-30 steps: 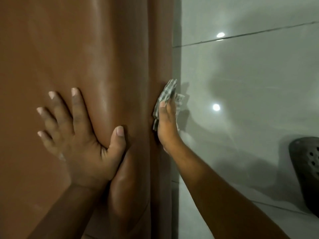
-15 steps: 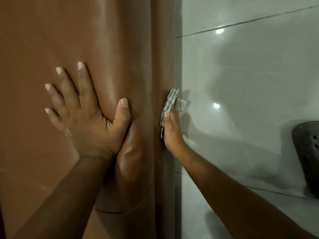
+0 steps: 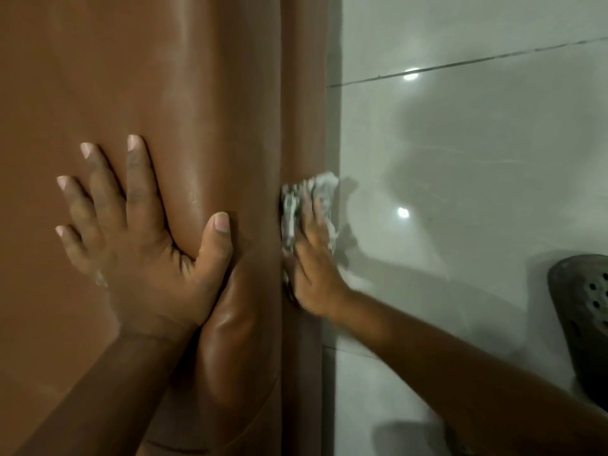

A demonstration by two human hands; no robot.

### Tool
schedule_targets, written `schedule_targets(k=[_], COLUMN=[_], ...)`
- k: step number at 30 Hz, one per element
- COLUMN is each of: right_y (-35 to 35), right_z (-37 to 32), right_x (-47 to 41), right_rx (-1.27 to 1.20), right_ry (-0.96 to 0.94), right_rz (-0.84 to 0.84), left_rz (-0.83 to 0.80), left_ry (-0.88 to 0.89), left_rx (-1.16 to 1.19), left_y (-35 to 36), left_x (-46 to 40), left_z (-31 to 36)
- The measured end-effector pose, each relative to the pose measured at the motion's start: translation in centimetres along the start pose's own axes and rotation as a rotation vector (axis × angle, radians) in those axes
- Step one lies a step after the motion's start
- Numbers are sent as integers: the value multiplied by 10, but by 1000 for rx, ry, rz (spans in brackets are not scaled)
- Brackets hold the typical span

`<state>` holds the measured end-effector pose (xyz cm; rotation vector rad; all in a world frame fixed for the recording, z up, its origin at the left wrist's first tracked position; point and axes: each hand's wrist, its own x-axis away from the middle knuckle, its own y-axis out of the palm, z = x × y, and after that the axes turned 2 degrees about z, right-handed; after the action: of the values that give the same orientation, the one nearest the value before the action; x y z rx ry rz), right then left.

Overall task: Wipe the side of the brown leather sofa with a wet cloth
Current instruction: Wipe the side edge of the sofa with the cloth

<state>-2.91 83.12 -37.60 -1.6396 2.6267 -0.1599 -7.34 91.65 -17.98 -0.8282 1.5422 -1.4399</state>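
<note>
My left hand point(image 3: 138, 238) lies flat and open on the glossy brown leather sofa point(image 3: 197, 93); my right hand point(image 3: 312, 258) presses the crumpled pale wet cloth point(image 3: 291, 205) mid-side, with wiping seemingly unfinished.

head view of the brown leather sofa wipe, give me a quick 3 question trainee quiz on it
1. True or false: the left hand lies flat and empty on the brown leather sofa.
2. Which hand presses the crumpled pale checked cloth? A left, B right.
3. Fill in: the dark perforated shoe lies on the glossy grey tiled ____.

Key: 1 true; 2 B, the right hand, on the sofa's side; 3 floor.
</note>
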Motion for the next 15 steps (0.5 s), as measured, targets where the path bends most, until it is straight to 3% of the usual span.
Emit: schedule_targets(k=[4,7,10,15], right_y=[-21,-25,-13,8], right_z=[0,-2,-9,-15], right_x=[-103,-122,-67,43], right_rx=[-39,-61,-101,-94], right_ry=[124,178,166,203], right_rz=[107,125,125,-38], left_rz=[0,-7,-25,-158], left_ry=[19,17,5,-39], left_rx=[16,35,6,-22], left_y=[4,4,-4,-16], left_x=[-3,-2,-1,-11], left_z=[-4,-3,2,8])
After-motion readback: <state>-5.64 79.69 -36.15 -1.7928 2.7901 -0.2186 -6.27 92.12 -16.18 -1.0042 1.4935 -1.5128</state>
